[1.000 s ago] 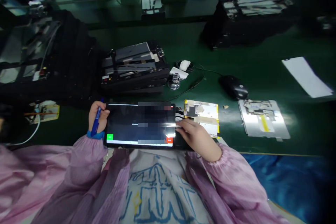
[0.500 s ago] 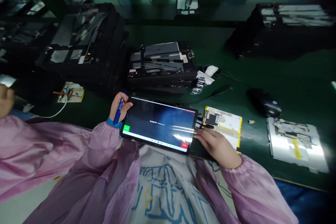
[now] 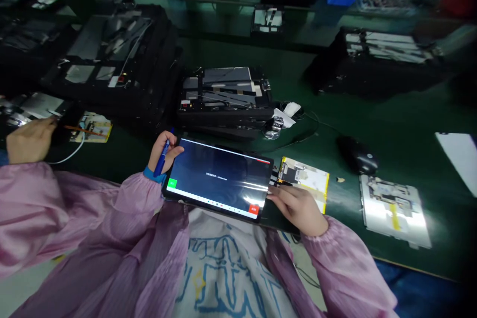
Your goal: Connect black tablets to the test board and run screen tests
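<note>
Left hand [image 3: 163,153] clamps the tablet [image 3: 219,169] at its ten o'clock corner, thumb over the screen's edge, with a blue pen [image 3: 161,160] tucked against the fingers and a blue wristband [image 3: 153,175] below. Right hand [image 3: 300,208] is at the tablet's four o'clock side, fingers bunched against the edge beside some dark and pale strips [image 3: 274,177]; I cannot tell whether they are closed on those or only touching.

The tablet lies face up before the person's body, over the near edge of the green counter [image 3: 402,119], its right end swung nearer the body. Its screen is lit, with a green square at eight o'clock and a red one at four.

Taking the tablet as the centre of the dial, a yellow-edged pack [image 3: 316,182] sits at three o'clock, just past the right hand's fingers, and farther out that way is a shiny metal plate [image 3: 410,208]. A black mouse [image 3: 357,155] rests between two and three. At twelve stands a stack of black-framed panels [image 3: 223,94], a taller stack [image 3: 87,42] at eleven and another stack [image 3: 387,72] at two. Near nine o'clock, well apart, is another person's hand [image 3: 32,141].
</note>
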### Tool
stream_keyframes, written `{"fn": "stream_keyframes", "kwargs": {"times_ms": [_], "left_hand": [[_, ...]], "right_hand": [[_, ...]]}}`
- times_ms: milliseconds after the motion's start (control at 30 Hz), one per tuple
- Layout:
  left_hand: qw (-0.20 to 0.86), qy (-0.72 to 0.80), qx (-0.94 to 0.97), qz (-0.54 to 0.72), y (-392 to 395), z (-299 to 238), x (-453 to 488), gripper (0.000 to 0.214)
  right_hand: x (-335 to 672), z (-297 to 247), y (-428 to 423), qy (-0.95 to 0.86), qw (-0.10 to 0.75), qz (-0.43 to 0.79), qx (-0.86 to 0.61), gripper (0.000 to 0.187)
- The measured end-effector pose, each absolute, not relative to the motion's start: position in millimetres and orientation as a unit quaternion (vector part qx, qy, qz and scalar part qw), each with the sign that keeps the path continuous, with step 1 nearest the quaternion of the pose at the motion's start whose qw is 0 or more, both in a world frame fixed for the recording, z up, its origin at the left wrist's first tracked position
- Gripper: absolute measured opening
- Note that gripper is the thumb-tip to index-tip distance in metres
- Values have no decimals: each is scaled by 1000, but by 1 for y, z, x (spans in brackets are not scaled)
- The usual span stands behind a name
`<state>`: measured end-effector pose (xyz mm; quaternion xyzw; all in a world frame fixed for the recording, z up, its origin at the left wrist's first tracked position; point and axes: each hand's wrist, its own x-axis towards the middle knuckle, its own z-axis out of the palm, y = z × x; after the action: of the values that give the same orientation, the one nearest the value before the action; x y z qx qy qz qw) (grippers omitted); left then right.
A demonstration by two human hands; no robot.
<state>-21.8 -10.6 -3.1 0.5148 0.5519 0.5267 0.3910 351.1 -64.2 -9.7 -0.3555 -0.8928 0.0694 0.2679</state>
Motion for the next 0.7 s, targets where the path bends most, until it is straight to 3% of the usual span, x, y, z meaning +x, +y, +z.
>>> {"fn": "stream_keyframes", "kwargs": {"times_ms": [433, 700], "left_hand": [[403, 549, 512, 524, -10, -3, -20, 53], [402, 552, 508, 525, -11, -3, -21, 52]], "right_hand": [[353, -9, -59, -868, 291, 151, -372, 18], [362, -9, -64, -840, 285, 170, -430, 29]]}}
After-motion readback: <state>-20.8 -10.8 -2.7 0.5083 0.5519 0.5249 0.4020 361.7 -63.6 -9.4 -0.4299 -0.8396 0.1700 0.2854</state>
